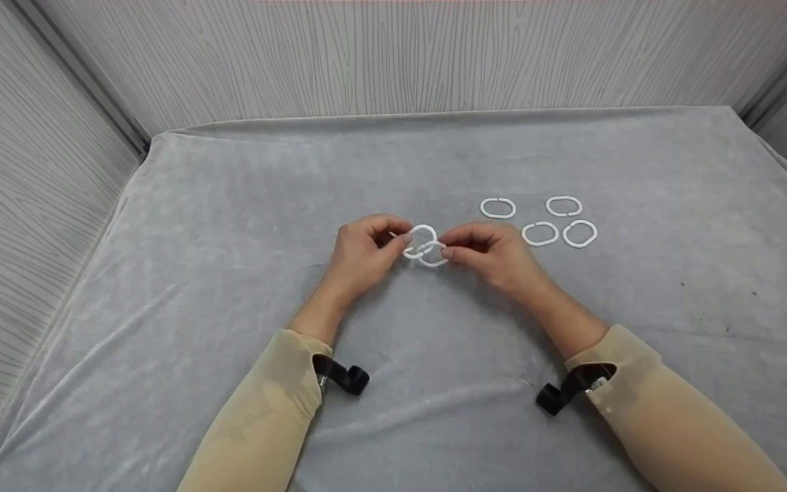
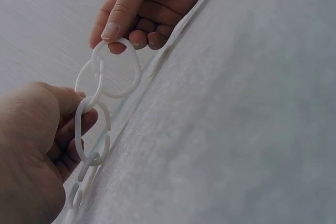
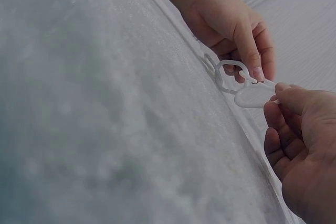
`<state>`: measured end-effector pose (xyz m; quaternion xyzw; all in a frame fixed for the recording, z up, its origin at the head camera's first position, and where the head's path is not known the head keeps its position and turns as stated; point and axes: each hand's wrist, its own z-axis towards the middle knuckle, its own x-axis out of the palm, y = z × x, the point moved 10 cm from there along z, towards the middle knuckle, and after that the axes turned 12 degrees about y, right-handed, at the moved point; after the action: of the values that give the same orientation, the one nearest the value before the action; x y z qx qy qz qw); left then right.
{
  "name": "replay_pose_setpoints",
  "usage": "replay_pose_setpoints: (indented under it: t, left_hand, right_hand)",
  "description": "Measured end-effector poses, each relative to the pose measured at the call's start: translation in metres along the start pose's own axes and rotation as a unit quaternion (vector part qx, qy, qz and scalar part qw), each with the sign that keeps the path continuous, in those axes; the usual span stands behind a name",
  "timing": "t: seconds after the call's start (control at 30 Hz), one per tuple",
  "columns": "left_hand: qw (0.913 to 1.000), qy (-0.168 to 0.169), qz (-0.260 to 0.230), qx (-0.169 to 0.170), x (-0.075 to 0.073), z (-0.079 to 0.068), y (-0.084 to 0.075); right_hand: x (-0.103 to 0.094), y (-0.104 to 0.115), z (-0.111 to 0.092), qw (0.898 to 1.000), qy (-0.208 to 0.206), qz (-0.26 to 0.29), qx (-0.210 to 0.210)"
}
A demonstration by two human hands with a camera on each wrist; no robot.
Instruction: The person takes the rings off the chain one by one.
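Observation:
Both hands meet over the cloth near the middle of the head view. My left hand (image 1: 363, 253) pinches a white plastic C-shaped ring (image 1: 425, 227) between thumb and fingers. Opposite it, my right hand (image 1: 496, 253) pinches another white ring (image 2: 139, 72) by its edge. The two rings overlap and cross each other between the fingertips. In the left wrist view, a further white link (image 2: 78, 132) hangs under the left fingertips, with more links chained below it. The left hand's fingertips partly hide the ring they hold.
Several loose white rings lie flat to the right of the right hand, among them a far-left ring (image 1: 498, 217) and a far-right ring (image 1: 594, 234). Grey cloth (image 1: 243, 184) covers the table, with folds at its front. Pale wood-grain panels (image 1: 366, 55) stand behind and at both sides.

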<state>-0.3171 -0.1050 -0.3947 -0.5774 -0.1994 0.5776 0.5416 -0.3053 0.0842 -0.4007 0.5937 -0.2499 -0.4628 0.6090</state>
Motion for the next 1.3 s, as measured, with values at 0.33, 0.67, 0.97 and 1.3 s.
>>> replay_pose_setpoints:
  t: [0.33,0.67,0.97,1.3]
  left_hand:
    - [1.0,-0.002,-0.004,-0.001,-0.0007,0.0003,-0.0002]
    - [1.0,-0.007,0.004,-0.004,-0.0017,0.0003,-0.0003]
    - [0.9999,-0.009,0.002,-0.005,-0.0023,0.0006,-0.0001]
    - [0.9999,-0.009,-0.004,-0.003,-0.0023,0.0004,-0.0002]
  right_hand:
    - [0.0028,-0.0014,0.0006,1.0,0.012,0.002,0.011]
    - [0.0058,-0.0007,0.0006,1.0,0.025,0.003,0.005]
    - [0.0087,-0.0005,0.0003,0.999,0.037,-0.001,0.008]
    - [0.0097,-0.003,0.0011,0.999,0.044,-0.005,0.012]
